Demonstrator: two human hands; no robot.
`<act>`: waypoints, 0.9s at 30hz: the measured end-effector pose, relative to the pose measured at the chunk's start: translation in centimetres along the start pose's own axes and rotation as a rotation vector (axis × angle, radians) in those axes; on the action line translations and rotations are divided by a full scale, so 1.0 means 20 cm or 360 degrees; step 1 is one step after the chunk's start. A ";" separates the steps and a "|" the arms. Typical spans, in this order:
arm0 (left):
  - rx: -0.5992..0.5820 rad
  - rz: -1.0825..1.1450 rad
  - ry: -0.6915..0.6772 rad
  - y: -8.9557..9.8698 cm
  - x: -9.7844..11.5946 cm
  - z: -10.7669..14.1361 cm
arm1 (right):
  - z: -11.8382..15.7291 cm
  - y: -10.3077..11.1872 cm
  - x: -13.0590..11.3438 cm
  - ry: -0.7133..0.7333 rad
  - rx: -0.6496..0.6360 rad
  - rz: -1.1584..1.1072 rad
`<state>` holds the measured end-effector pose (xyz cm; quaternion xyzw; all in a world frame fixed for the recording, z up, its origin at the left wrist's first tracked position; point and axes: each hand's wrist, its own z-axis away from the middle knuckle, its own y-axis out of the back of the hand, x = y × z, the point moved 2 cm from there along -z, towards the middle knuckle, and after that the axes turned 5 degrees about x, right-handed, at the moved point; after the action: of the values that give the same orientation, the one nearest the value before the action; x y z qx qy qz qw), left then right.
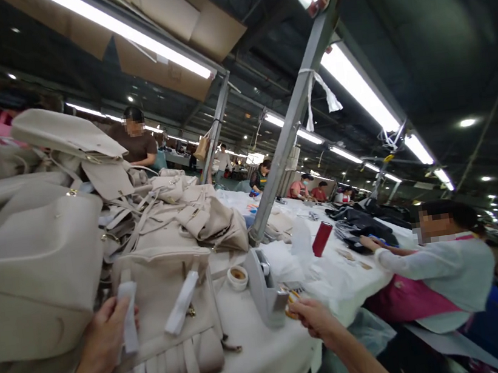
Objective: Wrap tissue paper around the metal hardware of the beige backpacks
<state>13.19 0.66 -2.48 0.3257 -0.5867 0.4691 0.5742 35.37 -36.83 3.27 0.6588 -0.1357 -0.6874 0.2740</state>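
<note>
Against the left hand's (103, 333) fingers (115, 310) lies 1 white-wrapped strap (131, 333).

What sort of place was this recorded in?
Most likely a bag factory or workshop: beige bags lie heaped on a long white-covered table, another person works along its side, and rows of tube lights hang overhead.

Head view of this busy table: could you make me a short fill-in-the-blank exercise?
The left hand touches a strap wrapped in ____ material.
In the picture, the tape roll lies to the ____ of the grey dispenser.
The hand beside the dispenser is the person's ____ one.
The nearest co-worker wears a ____ apron.

Missing words: white; left; right; pink.
</note>
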 end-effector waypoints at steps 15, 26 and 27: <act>-0.0007 0.0135 -0.0066 -0.02 -0.07 0.00 | 0.32 -0.54 -0.41 0.0342 -0.1266 -0.0351; -0.0003 0.0029 -0.0289 0.00 -0.08 0.01 | 0.30 -1.35 -0.99 0.0919 -0.1453 0.0046; -0.0007 0.0024 -0.0292 0.00 -0.08 0.01 | 0.27 -1.37 -0.99 0.0929 -0.1429 0.0060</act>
<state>13.41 0.29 -4.02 0.3616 -0.6402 0.4403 0.5153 24.24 -4.53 5.20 0.6380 0.2417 -0.4610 0.5675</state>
